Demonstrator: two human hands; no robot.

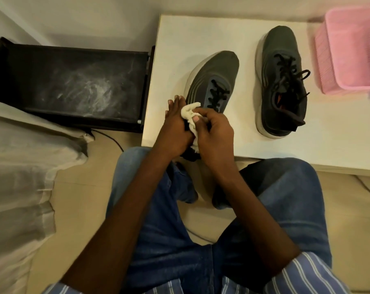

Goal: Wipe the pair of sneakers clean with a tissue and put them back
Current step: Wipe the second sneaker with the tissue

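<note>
Both hands meet over the heel of the near sneaker (pixel 213 81) on the desk (pixel 201 35). The right hand (pixel 213 136) pinches a crumpled tissue (pixel 189 112); the left hand (pixel 175 128) lies straight-fingered against it. The other sneaker (pixel 281 81) stands at three o'clock.

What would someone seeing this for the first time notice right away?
Two dark grey lace-up sneakers on a white table: the nearer sneaker by the hands, the other sneaker to its right. The left hand and right hand work a crumpled white tissue at the nearer shoe's heel. A pink plastic basket sits far right.
</note>
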